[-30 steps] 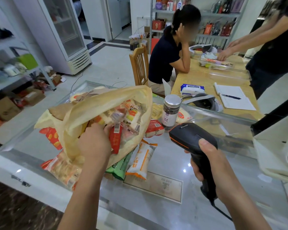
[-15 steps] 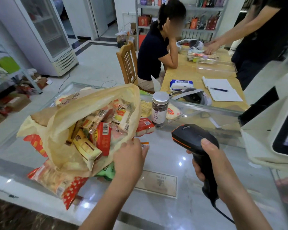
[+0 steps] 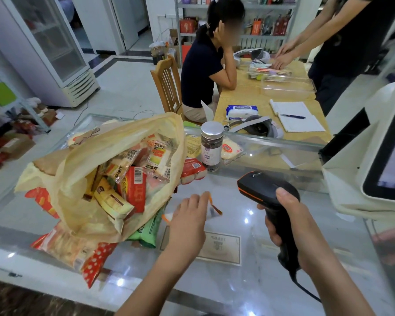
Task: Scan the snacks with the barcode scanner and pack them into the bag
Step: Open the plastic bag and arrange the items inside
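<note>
Glass counter [image 3: 249,265] fills most of my view, and the yellow plastic bag [image 3: 82,160] slumps on its left half, mouth gaping toward me and already crowded with snack packets, a red one [image 3: 135,190] upright in the middle. More packets lie pinned under the bag: a red polka-dot pack [image 3: 78,252] at the near edge and a green pack [image 3: 148,231] just beside my left wrist. Behind the bag stands a silver-lidded jar [image 3: 211,147], with a red pack [image 3: 192,169] touching the bag's right side.

My right hand [image 3: 292,220] is wrapped firmly round the handle of the black barcode scanner [image 3: 265,188], its head aimed left and slightly down. My left hand [image 3: 189,215] is spread, palm down, over a white-and-orange packet [image 3: 213,207] lying on the glass; it is motion-blurred, and I cannot tell whether the fingers have any grip on it.

My worry is the glass: a slick wrapper could skid away under a flat palm. Tugging pinned packs may tip the loose bag and spill its contents, and the scanner's cord [image 3: 306,290] could snag the counter edge.
</note>
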